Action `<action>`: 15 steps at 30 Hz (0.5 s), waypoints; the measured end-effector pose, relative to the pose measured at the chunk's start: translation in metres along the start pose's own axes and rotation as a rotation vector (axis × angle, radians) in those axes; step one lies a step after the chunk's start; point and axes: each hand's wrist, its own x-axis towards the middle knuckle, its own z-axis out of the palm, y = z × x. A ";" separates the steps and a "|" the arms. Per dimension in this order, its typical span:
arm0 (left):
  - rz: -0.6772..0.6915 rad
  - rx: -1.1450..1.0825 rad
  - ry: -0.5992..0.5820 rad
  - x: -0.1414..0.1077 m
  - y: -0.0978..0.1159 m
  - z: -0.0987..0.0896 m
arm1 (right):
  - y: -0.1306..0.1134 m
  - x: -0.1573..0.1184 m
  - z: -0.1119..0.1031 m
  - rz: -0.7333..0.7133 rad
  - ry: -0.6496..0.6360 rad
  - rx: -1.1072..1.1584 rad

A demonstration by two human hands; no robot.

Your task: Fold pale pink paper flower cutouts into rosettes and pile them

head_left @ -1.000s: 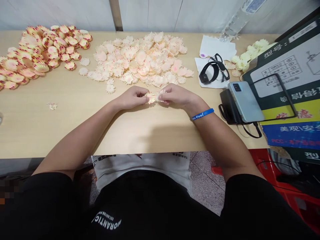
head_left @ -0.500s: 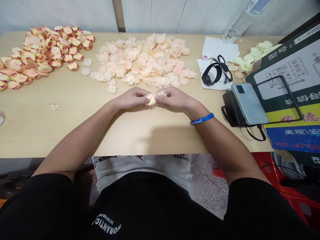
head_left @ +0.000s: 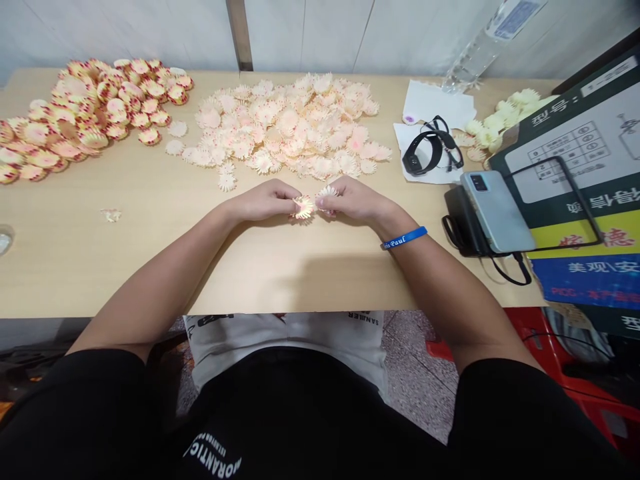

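Note:
Between thumb and fingers, my left hand [head_left: 270, 200] pinches a pale yellow flower piece [head_left: 303, 207] with a fringed edge. My right hand [head_left: 353, 199] is closed on a second whitish flower piece [head_left: 327, 195], just right of the first, with a small gap between them. Both hands are over the middle of the table [head_left: 260, 267]. Behind them lies a wide heap of pale pink flower pieces [head_left: 287, 123]. Stacked flower pieces with red edges [head_left: 75, 113] fill the back left.
At right are white paper, a black wristband [head_left: 424, 152], glasses, a phone [head_left: 497, 210] on a black case, and a printed box [head_left: 590, 207]. A clear bottle [head_left: 470, 57] leans behind. A small scrap [head_left: 111, 215] lies at left.
The two flower pieces are slightly farther apart and tilted differently, and more of the right one shows. The whole view has shifted down a little.

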 end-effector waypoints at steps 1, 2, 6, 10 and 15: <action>0.000 0.009 0.001 0.000 0.000 0.000 | 0.000 0.000 0.001 -0.002 0.014 -0.021; 0.001 0.016 0.004 0.000 -0.001 0.000 | -0.001 0.000 0.001 -0.003 0.032 -0.040; 0.009 0.017 0.008 -0.001 -0.001 -0.001 | 0.000 0.001 0.004 -0.007 0.058 -0.047; 0.013 0.004 0.002 -0.001 -0.003 -0.001 | -0.001 0.002 0.008 -0.019 0.073 -0.017; 0.003 -0.043 0.000 0.000 -0.004 0.000 | -0.005 0.001 0.009 -0.029 0.056 -0.139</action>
